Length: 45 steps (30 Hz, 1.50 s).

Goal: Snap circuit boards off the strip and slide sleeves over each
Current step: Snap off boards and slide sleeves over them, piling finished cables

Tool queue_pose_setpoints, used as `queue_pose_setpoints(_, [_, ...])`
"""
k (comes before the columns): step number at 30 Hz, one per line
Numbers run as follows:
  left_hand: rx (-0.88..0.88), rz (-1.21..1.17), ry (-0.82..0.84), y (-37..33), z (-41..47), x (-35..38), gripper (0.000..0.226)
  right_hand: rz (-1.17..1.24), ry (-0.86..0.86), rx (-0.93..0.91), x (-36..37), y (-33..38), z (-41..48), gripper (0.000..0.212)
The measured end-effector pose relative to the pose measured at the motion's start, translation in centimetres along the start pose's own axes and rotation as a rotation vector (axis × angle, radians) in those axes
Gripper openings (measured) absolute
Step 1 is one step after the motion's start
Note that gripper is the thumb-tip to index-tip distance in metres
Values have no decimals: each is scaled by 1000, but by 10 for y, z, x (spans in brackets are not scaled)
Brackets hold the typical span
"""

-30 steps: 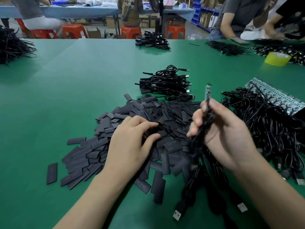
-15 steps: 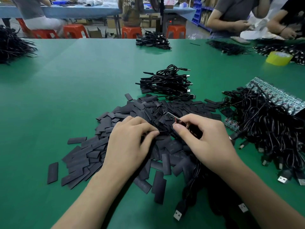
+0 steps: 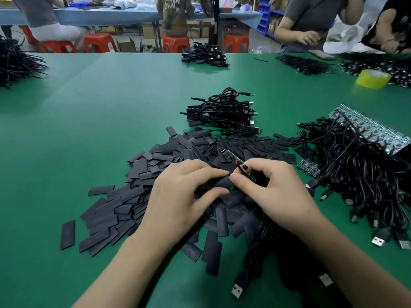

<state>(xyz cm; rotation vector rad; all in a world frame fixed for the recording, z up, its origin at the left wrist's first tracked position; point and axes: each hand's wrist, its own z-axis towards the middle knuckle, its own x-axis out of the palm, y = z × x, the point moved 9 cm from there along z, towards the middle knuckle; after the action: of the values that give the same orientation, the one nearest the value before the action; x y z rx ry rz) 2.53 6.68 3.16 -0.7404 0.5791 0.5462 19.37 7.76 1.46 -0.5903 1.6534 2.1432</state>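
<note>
— Where was the circuit board (image 3: 230, 157)?
— Pinched at its cable end by the fingers of the right hand (image 3: 275, 192), its free end angled up over the pile of sleeves (image 3: 124, 203) on the green tabletop (image 3: 89, 130).
— And the left hand (image 3: 180, 201)?
— Its thumb and forefinger were clamped on one black sleeve (image 3: 222, 182), just beside the right thumb.

A: Specify the surface (image 3: 93, 112).
B: Green mat covering, flat, spanning the full width.
A: Specify items behind it.
B: Red plastic stools (image 3: 100, 42); a long table (image 3: 100, 16) with blue cover; cardboard boxes (image 3: 127, 45) beneath that table; blue storage bins (image 3: 265, 18), far right.
</note>
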Motion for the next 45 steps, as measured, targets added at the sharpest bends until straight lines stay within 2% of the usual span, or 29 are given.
queue_pose_setpoints(3, [11,-4,-57,1,-1,-5,23,69,36,10,2,-1,1,10])
queue_pose_setpoints(7, [-139,-165,-143,18,0,-15,20,160,10,-15,-8,2,4,31])
queue_pose_setpoints(10, [-200,-210,-171,25,0,-19,20,89,64,-37,-8,6,3,40])
queue_pose_setpoints(14, [-208,-229,-160,23,0,-18,19,110,165,-7,2,4,2,38])
queue_pose_setpoints(21, [-187,-203,-146,23,0,-17,19,38,236,13,8,1,0,35])
queue_pose_setpoints(29, [-79,-102,-30,22,1,-11,22,-105,313,-6,10,4,-2,36])
queue_pose_setpoints(36, [-43,-75,23,20,1,-8,24,-145,346,-18,11,5,-4,36])
queue_pose_setpoints(45, [78,-76,173,9,1,1,22,-179,371,-11,14,5,-5,36])
